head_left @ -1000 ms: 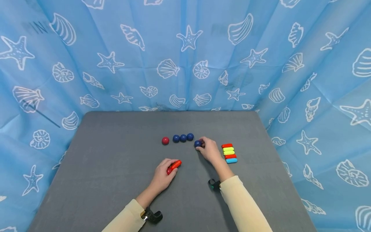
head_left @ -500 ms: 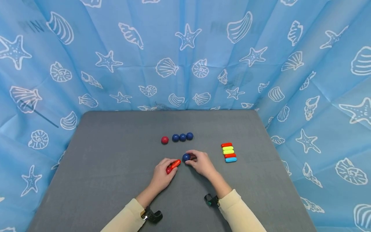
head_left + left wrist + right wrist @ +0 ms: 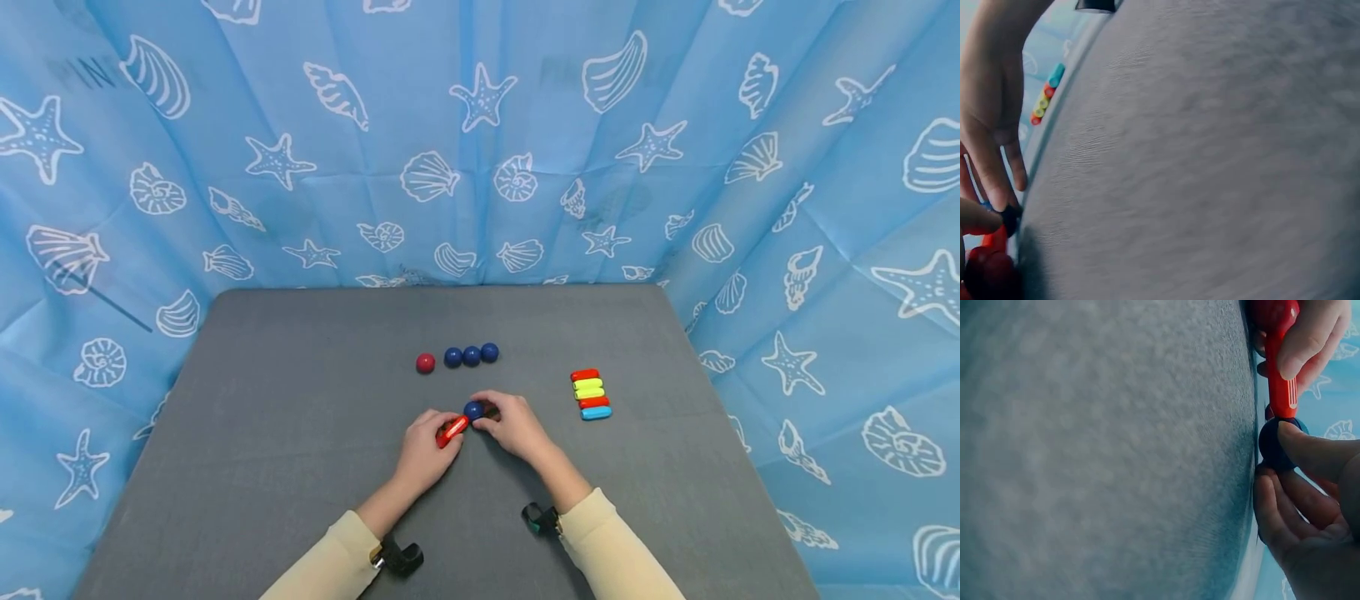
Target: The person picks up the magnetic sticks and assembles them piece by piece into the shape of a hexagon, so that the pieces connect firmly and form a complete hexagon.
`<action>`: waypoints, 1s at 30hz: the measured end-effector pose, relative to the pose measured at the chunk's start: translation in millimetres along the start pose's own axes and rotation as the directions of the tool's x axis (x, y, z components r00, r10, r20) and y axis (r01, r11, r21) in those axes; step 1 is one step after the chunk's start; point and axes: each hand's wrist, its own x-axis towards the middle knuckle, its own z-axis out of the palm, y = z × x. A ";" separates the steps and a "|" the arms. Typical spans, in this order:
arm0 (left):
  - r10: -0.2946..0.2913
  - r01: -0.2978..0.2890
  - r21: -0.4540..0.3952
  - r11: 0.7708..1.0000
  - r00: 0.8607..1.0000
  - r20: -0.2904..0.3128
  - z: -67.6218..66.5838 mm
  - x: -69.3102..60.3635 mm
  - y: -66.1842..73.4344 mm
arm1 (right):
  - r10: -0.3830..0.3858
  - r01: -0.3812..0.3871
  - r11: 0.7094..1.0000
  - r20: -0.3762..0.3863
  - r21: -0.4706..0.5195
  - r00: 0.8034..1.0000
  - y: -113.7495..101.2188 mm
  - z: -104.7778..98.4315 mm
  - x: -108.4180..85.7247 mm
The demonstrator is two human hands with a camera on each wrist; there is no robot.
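Note:
My left hand (image 3: 425,451) grips a red rod (image 3: 453,429) with fingers and thumb, low over the grey table. In the right wrist view a red ball (image 3: 1272,314) sits at the rod's near end, beside the left hand. My right hand (image 3: 516,423) pinches a dark blue ball (image 3: 473,410) between thumb and fingers. The blue ball (image 3: 1275,445) touches the rod's far end in the right wrist view. The left wrist view catches only the edge of this, with the red rod (image 3: 996,239) partly behind fingers.
Behind the hands, a red ball (image 3: 425,362) lies left of a row of three blue balls (image 3: 471,356). To the right, several coloured rods (image 3: 589,393) lie side by side: red, yellow and blue. A blue shell-patterned curtain (image 3: 480,167) hangs behind the grey table (image 3: 300,375).
My right hand has carried the blue ball left and toward me, away from the row's right end, until it meets the red rod. The left hand has stayed nearly in place.

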 end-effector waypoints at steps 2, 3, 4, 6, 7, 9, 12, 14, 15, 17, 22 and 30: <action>-0.003 0.003 -0.009 1.000 1.000 0.020 -1.5 2.5 2.4 | -0.009 0.009 1.000 0.010 0.002 1.000 -0.8 -1.0 0.2; -0.004 0.005 -0.010 1.000 1.000 0.030 -1.9 3.8 3.2 | -0.020 0.019 1.000 0.014 0.006 1.000 -0.7 -1.3 0.5; -0.008 0.009 -0.009 1.000 0.999 0.039 -2.0 5.2 3.2 | -0.027 0.027 1.000 0.019 0.009 0.999 -0.9 -1.8 0.8; -0.020 0.020 -0.004 1.000 0.998 0.054 -1.8 7.4 3.4 | -0.043 0.043 0.999 0.028 0.020 0.999 -0.6 -2.4 1.3; -0.028 0.028 -0.005 1.000 0.998 0.059 -1.5 8.0 3.3 | -0.051 0.050 0.998 0.033 0.028 0.998 -0.1 -2.7 1.6; -0.054 0.055 -0.011 0.998 0.997 0.060 -0.5 8.4 3.2 | -0.049 0.047 0.998 0.044 0.043 0.998 1.4 -3.5 1.5; -0.103 0.105 -0.033 0.994 0.994 0.040 1.2 7.3 3.5 | -0.025 0.023 0.998 0.038 0.052 0.999 3.9 -6.1 -0.6; -0.129 0.130 -0.041 0.991 0.991 0.021 2.2 6.2 3.9 | -0.010 0.009 0.999 0.019 0.044 1.000 5.7 -9.1 -3.3; -0.142 0.143 -0.044 0.989 0.990 0.012 2.4 5.7 4.4 | -0.007 0.007 0.999 0.004 0.040 1.000 6.5 -10.9 -4.8; -0.162 0.161 -0.048 0.986 0.987 -0.005 2.3 4.8 5.3 | -0.014 0.014 1.000 -0.026 0.025 1.000 7.9 -15.4 -8.5; -0.172 0.170 -0.056 0.984 0.985 -0.015 1.0 4.6 5.6 | -0.038 0.034 0.999 -0.121 -0.032 0.992 13.8 -30.3 -20.1; -0.148 0.147 -0.096 0.984 0.989 -0.006 1.9 5.0 -0.9 | 0.014 -0.028 0.997 -0.204 -0.066 0.979 28.6 -55.1 -40.4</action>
